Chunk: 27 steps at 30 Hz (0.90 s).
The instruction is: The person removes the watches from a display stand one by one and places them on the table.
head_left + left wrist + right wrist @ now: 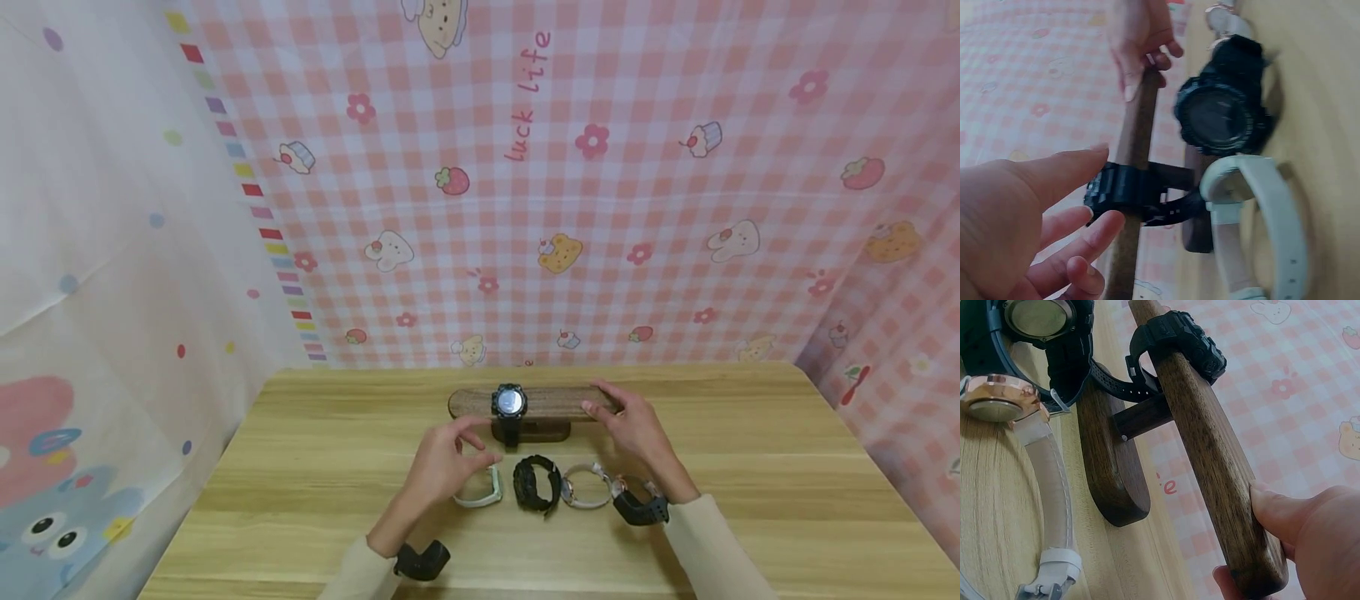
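A dark wooden watch stand (pixel 555 403) with a horizontal bar stands on the table. One black digital watch (pixel 510 402) hangs around the bar, left of its middle. My right hand (pixel 636 427) grips the bar's right end, thumb on one side and fingers beneath, as the right wrist view shows. Just left of the hung watch is my left hand (pixel 444 460), thumb and fingers apart with nothing between them. A mint-white watch (pixel 1275 219) lies on its side below the left hand. Beside it lies another black watch (pixel 1219 115).
To the right of that black watch lie a watch with a pale strap (pixel 587 486) and a rose-gold case, and one more watch, partly hidden by the black wrist camera (pixel 641 507). Pink checked cloth (pixel 570 183) hangs behind the wooden table (pixel 330 467).
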Motion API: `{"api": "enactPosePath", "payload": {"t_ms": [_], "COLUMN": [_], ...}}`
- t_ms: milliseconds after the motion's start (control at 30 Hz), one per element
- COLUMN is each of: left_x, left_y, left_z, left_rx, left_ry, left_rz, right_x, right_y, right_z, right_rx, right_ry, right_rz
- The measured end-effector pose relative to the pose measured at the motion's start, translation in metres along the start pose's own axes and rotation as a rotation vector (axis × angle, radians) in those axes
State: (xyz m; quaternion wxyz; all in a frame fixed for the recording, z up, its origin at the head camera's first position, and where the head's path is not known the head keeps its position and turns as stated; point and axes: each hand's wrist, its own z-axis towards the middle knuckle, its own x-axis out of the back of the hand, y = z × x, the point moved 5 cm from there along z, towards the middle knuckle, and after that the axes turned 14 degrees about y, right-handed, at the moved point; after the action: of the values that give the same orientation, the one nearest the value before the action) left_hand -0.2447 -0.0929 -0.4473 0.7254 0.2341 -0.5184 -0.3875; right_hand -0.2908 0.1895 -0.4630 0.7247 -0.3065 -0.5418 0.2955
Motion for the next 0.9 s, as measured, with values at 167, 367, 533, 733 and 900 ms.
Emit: {"api": "enactPosePath", "payload": {"t_ms": [167,367,533,733,900], "left_x": [0.004,0.002,-0.005,-0.011,-0.015], "left_y": [0.003,0.006,0.004,0.000,-0.002], "left_z": [0.012,0.026,0.037,0.045,0.048], "left_rx": [0.020,0.082,0.121,0.079,0.066], "left_ry": [0.044,0.078,0.093,0.151,0.172], "left_rz": [-0.049,-0.109,-0.146,-0.058,0.024], "right_x": [0.000,0.000,0.001,0.000,0.001], "right_y": [0.000,-0.001,-0.001,-0.001,0.000], "right_z": [0.000,0.000,0.000,0.000,0.000], "right_rx": [0.002,0.004,0.016,0.016,0.013], "right_ry": [0.002,0.000,0.007,0.005,0.005], "right_rz": [-0.009,-0.006,-0.010,-0.001,0.014]}}
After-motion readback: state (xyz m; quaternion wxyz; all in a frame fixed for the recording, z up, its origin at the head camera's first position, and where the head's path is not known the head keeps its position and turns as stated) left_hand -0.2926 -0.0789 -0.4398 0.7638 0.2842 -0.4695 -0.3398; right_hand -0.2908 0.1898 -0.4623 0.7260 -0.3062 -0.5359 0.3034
